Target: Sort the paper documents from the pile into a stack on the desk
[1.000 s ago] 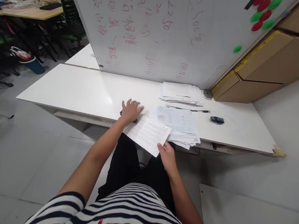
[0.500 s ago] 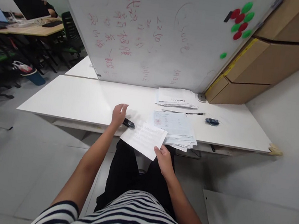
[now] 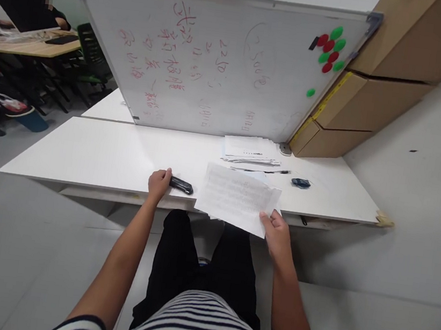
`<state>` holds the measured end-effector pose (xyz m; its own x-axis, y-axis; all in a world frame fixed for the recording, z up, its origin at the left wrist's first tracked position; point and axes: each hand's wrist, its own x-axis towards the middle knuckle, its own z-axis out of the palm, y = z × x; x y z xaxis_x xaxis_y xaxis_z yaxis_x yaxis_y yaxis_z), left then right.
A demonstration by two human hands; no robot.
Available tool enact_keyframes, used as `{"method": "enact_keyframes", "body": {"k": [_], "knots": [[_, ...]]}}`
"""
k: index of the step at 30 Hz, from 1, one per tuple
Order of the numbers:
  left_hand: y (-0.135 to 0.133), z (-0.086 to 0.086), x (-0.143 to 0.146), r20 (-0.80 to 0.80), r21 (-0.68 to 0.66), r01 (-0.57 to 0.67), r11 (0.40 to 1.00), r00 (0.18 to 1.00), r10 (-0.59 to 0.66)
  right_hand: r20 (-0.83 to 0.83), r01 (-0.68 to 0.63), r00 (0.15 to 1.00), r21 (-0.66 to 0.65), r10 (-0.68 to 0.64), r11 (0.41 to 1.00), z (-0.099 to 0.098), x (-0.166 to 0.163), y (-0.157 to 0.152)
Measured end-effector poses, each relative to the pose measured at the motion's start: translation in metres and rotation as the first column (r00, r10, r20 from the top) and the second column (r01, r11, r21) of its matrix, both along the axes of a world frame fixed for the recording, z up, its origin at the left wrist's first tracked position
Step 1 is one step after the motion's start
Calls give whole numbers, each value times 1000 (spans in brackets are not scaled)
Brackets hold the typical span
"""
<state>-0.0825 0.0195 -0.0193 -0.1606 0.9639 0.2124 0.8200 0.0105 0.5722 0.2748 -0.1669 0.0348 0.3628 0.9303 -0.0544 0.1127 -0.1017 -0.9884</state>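
Note:
My left hand [image 3: 159, 183] is closed around the end of a black stapler [image 3: 181, 185] that lies near the front edge of the white table [image 3: 96, 151]. My right hand [image 3: 276, 234] pinches the lower corner of a printed sheet of paper [image 3: 237, 198] and holds it lifted over the table's front edge. Under that sheet a stack of papers is mostly hidden.
A second paper stack [image 3: 250, 150] lies at the foot of the whiteboard [image 3: 213, 61], with a pen [image 3: 268, 171] and a small dark object [image 3: 300, 183] beside it. Cardboard boxes [image 3: 387, 73] stand on the right. A person sits at a desk [image 3: 25, 42] far left.
My left hand went from lying spread on the table to gripping the stapler. My right hand lifted the sheet and carried it to the right, over the stack.

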Motion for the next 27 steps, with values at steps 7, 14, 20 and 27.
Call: {"method": "enact_keyframes", "body": {"k": [7,14,20,27], "knots": [[-3,2,1,-11,11,-75,997,997,75,-59,39,998,-3,-39,999,-19,0,-7],[-5,5,3,-22,1,-74,997,997,74,-99,45,994,-39,-49,998,-31,-5,-12],[-5,5,3,-16,10,-76,997,997,76,-26,3,1000,35,-3,999,-21,22,27],[-5,5,3,-24,18,-73,997,997,73,800,171,600,-128,0,977,-43,44,78]]}}
